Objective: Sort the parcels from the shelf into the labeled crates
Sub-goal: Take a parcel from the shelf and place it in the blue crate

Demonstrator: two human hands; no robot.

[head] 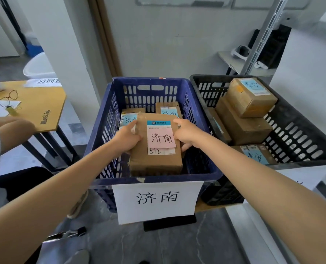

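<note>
A brown cardboard parcel [156,159] with a pink note reading 济南 sits inside the blue crate [105,130], over the crate's near half. My left hand [127,139] grips its left edge and my right hand [186,135] grips its right edge, fingers curled under. Two more parcels [169,109] with blue 济南 labels lie behind it in the same crate. A white sign [158,201] with 济南 hangs on the crate's front.
A black crate [301,134] to the right holds several brown parcels [250,97] with blue labels. A wooden table [38,105] with glasses stands at left, where another person's arm [9,128] rests. A metal shelf upright [263,35] rises at the back right.
</note>
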